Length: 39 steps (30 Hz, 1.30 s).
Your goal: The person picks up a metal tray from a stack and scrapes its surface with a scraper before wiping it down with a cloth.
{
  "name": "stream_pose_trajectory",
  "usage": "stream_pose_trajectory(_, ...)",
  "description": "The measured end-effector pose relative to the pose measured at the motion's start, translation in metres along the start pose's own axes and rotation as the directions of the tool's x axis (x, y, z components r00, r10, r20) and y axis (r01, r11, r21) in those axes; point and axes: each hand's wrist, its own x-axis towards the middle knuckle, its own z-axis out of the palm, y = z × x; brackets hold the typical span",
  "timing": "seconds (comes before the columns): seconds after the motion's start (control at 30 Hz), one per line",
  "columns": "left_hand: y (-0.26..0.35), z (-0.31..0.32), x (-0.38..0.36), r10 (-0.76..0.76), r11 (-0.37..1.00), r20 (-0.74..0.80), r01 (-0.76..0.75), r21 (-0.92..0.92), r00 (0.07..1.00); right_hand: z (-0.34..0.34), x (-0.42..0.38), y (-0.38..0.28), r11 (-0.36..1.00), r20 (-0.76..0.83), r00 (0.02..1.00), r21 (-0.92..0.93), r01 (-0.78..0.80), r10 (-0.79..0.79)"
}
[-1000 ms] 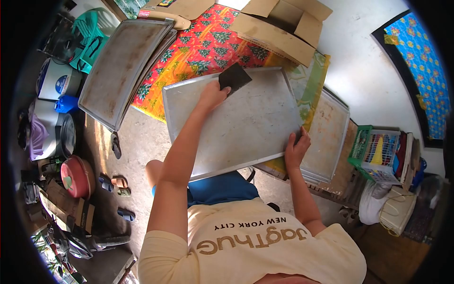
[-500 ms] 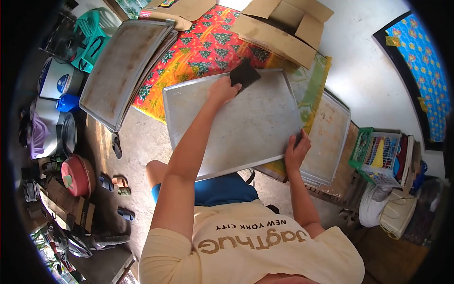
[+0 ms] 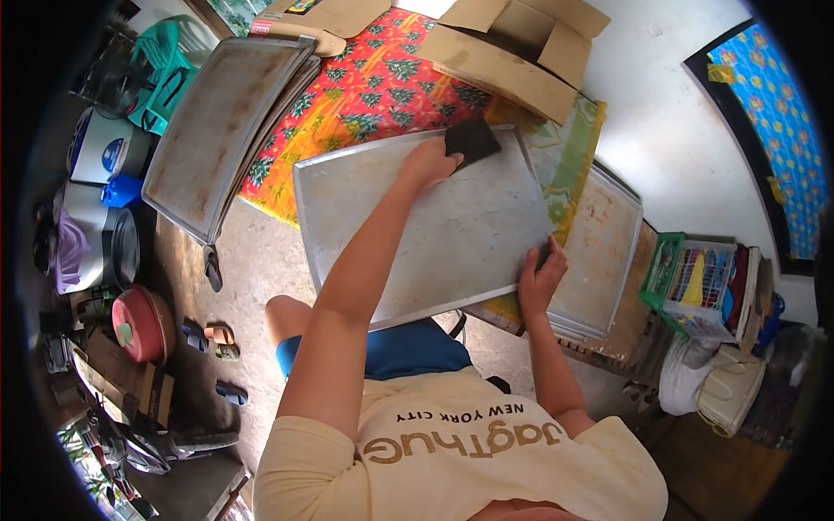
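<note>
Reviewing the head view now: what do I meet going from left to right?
Purple bundle, blue container, leaning stack of stained trays, tray by the hands, lower stack of trays, green basket.

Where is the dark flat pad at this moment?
In the head view, the dark flat pad is in the left hand, at the far edge of the metal tray, close to its far right corner.
</note>
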Motion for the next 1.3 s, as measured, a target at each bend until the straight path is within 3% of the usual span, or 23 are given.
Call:
stream_pose_trajectory(0.1,0.011,0.004,0.005,-0.014,1.000,-0.101,0.013,-0.003,0.995,0.001,0.000,-0.001,1.000,0.025,0.999,0.011,-0.028,0.028)
stream_pose_trajectory(0.4,0.033,0.020,0.018,0.013,1.000,-0.016,-0.012,0.026,1.000,-0.002,0.000,-0.003,1.000,0.035,0.999,0.005,-0.022,0.022)
stream_pose_trajectory(0.5,0.033,0.036,-0.007,0.079,0.996,0.008,-0.080,0.042,0.997,-0.003,0.000,-0.004,1.000,0.031,0.999,0.016,-0.017,0.016)
stream_pose_trajectory(0.83,0.037,0.058,-0.065,0.062,0.992,-0.026,-0.064,-0.107,0.998,0.008,-0.007,0.016,0.985,-0.118,0.992,0.172,-0.015,0.036)
stream_pose_trajectory(0.9,0.037,0.056,-0.069,0.023,0.999,0.127,-0.018,-0.036,0.992,0.009,-0.007,0.020,0.971,-0.149,0.987,0.238,-0.024,0.061)
stream_pose_trajectory(1.0,0.041,0.058,-0.092,0.070,0.997,0.180,-0.076,0.027,0.981,0.010,-0.009,0.022,0.944,-0.176,0.978,0.326,-0.050,0.113)
stream_pose_trajectory(1.1,0.035,0.066,-0.108,0.173,0.977,0.374,-0.207,0.051,0.911,0.011,-0.008,0.026,0.928,-0.188,0.975,0.370,-0.042,0.118)
stream_pose_trajectory(1.23,0.037,0.063,-0.135,0.123,0.992,0.233,-0.125,-0.004,0.965,0.011,-0.008,0.027,0.917,-0.197,0.973,0.397,-0.032,0.119)
stream_pose_trajectory(1.3,0.033,0.064,-0.137,0.161,0.984,0.297,-0.178,0.030,0.941,0.013,-0.009,0.028,0.918,-0.203,0.972,0.395,-0.033,0.122)
